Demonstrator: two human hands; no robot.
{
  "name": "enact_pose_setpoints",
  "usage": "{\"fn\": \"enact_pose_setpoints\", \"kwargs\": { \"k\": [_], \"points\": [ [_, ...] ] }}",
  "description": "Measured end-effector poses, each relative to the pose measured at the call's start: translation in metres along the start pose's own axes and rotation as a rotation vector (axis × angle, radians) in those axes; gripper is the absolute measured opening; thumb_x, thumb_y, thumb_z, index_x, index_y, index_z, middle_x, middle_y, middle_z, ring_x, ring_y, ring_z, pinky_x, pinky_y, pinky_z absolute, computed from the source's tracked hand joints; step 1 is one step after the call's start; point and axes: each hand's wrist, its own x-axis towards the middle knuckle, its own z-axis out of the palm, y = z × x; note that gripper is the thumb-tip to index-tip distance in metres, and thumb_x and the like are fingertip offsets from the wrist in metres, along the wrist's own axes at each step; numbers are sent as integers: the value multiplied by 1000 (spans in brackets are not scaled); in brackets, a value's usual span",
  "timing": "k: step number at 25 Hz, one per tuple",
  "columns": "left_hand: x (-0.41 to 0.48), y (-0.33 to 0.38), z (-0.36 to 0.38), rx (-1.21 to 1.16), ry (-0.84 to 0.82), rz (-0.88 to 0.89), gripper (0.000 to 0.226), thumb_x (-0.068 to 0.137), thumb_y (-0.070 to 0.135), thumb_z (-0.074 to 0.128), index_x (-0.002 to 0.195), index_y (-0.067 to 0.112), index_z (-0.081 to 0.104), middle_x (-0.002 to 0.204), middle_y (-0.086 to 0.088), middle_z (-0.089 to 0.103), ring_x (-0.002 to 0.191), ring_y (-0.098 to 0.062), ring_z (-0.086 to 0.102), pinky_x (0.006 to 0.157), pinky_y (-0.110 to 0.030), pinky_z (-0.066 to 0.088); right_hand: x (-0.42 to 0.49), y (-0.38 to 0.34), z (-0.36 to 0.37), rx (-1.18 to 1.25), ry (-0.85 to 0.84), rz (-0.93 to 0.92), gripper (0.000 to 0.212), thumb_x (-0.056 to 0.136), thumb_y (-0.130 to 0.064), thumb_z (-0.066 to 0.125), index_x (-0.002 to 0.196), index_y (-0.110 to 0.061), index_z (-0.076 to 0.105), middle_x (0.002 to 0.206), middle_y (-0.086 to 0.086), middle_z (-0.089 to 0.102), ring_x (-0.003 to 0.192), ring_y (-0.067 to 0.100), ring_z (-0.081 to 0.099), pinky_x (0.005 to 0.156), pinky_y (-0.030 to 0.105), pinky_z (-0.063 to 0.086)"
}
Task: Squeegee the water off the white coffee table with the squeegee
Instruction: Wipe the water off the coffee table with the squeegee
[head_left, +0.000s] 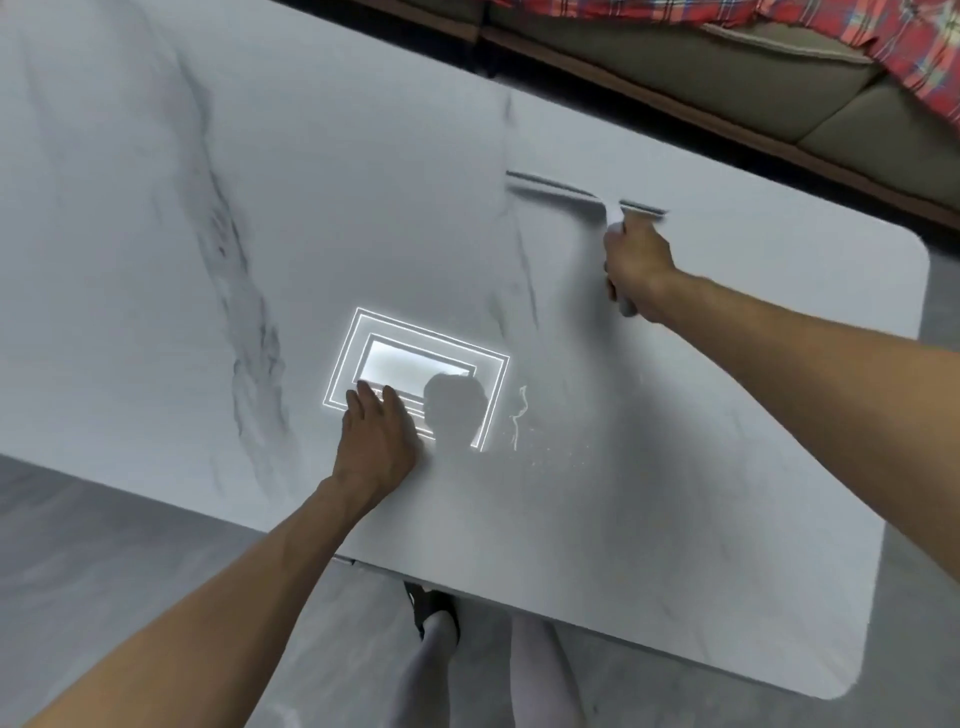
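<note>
The white marble-look coffee table (363, 182) fills most of the head view. My right hand (636, 265) is closed around the pale handle of the squeegee (561, 189), whose long blade lies across the tabletop near the far right edge. My left hand (376, 436) rests flat on the table near the front edge, fingers spread, holding nothing. A thin trail of water and small droplets (519, 415) glistens just right of the left hand.
A bright ceiling-light reflection (415, 364) shines on the tabletop by my left hand. A sofa (727, 67) with a red plaid cloth (914, 47) runs along the far side. Grey floor (104, 561) lies in front; my legs (441, 660) stand below the table edge.
</note>
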Motion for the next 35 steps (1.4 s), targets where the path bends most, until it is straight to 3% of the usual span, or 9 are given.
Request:
{"fn": "enact_pose_setpoints", "kwargs": {
  "k": [2, 5, 8, 13, 19, 23, 27, 30, 35],
  "points": [
    [8, -4, 2, -5, -45, 43, 63, 95, 14, 33, 148, -9, 7, 154, -35, 8, 142, -49, 14, 117, -46, 22, 5, -16, 34, -79, -16, -27, 38, 98, -29, 25, 130, -21, 44, 99, 16, 57, 59, 24, 51, 40, 25, 32],
    [14, -8, 4, -22, -45, 98, 59, 96, 11, 27, 146, -15, 10, 156, -28, 10, 142, -52, 13, 118, -52, 14, -29, 0, 68, -237, -117, -232, 28, 94, -23, 29, 116, -30, 44, 93, 14, 61, 62, 27, 56, 41, 27, 39],
    [16, -17, 12, -68, -15, 121, 57, 94, 6, 25, 144, -16, 13, 153, -30, 15, 139, -53, 16, 117, -52, 14, -74, 60, 58, -427, -178, -393, 40, 100, -30, 31, 140, -33, 36, 104, 13, 65, 88, 34, 60, 72, 37, 49],
    [13, -11, 4, -294, -87, 1, 69, 90, 10, 51, 151, 4, 19, 158, -22, 9, 144, -41, 21, 115, -49, 27, -126, 177, -6, -631, -253, -348, 47, 103, -41, 27, 147, -50, 18, 87, -6, 65, 69, 13, 58, 63, 30, 45],
    [0, -11, 5, -268, 5, 45, 40, 90, 7, 47, 129, 3, 49, 141, -20, 37, 128, -38, 41, 102, -47, 44, -141, 222, -79, -868, -188, -281, 45, 99, -50, 21, 144, -54, 23, 127, -11, 63, 105, 24, 62, 75, 31, 43],
    [-23, -14, 20, -380, 96, 66, 31, 86, 3, 43, 115, 1, 56, 116, -13, 59, 109, -32, 54, 89, -36, 46, -160, 192, -65, -800, -168, -453, 45, 94, -62, 21, 138, -61, 21, 121, -16, 65, 104, 20, 63, 75, 30, 45],
    [-41, -25, 35, -462, 142, -12, 41, 91, 8, 44, 132, 7, 50, 131, -8, 58, 120, -30, 54, 98, -36, 42, -174, 166, 36, -767, -438, -683, 44, 97, -58, 25, 141, -60, 20, 124, -16, 62, 114, 14, 58, 89, 29, 45],
    [-51, -25, 48, -495, 186, -9, 30, 87, 5, 45, 116, 7, 55, 115, -10, 62, 106, -30, 58, 88, -39, 48, -187, 174, 99, -773, -572, -830, 43, 100, -53, 28, 143, -55, 24, 110, -8, 65, 97, 19, 62, 82, 33, 48],
    [-72, 7, 70, -306, 219, 96, 47, 77, -4, 48, 123, 1, 49, 115, -14, 54, 106, -32, 50, 89, -42, 45, -161, 226, 58, -770, -494, -779, 40, 100, -52, 28, 139, -57, 31, 109, -8, 65, 102, 17, 61, 82, 31, 45]
  ]
}}
